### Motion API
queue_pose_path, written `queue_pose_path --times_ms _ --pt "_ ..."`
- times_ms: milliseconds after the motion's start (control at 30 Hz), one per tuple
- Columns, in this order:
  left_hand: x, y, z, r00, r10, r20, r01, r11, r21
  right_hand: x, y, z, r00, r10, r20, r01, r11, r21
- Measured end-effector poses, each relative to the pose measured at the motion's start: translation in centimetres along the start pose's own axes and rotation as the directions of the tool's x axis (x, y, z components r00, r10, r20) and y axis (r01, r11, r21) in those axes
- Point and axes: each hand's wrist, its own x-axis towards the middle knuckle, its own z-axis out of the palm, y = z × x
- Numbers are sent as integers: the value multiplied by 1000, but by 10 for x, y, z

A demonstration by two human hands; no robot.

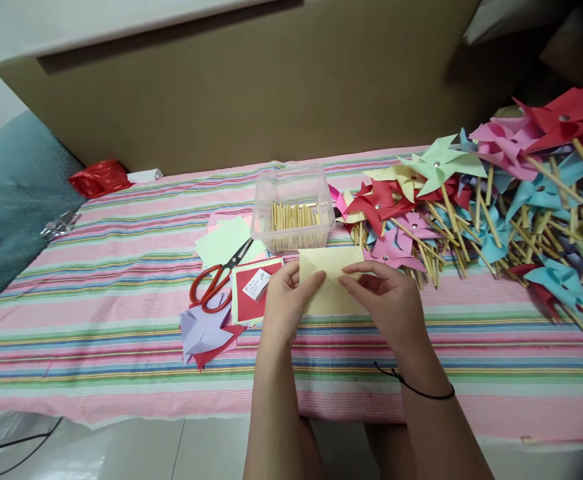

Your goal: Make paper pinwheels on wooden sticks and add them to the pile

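A pale yellow square of paper (334,299) with diagonal lines across it is held up between both hands. My left hand (291,290) grips its left side, thumb lying on the front. At the right, my right hand (384,287) pinches near the paper's middle with thumb and fingertips; whether something small is between them I cannot make out. Left of the hands lie red-handled scissors (216,283), open-bladed, and a stack of coloured squares with a red sheet (248,303) and a small white card (257,285). A cut lilac paper (205,332) lies below the scissors.
A clear plastic box (294,237) of short wooden sticks (296,215) stands beyond the paper. Finished pinwheels (441,163) pile up at the right. Light green sheets (226,241), a red plastic bag (100,179) and a striped cloth (121,287) are in view.
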Motion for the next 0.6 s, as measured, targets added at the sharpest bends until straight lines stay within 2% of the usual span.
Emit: queue_pose_path --times_ms 600 --pt "2 -3 0 1000 14 -10 -13 997 74 0 1 0 1000 17 5 -17 1000 13"
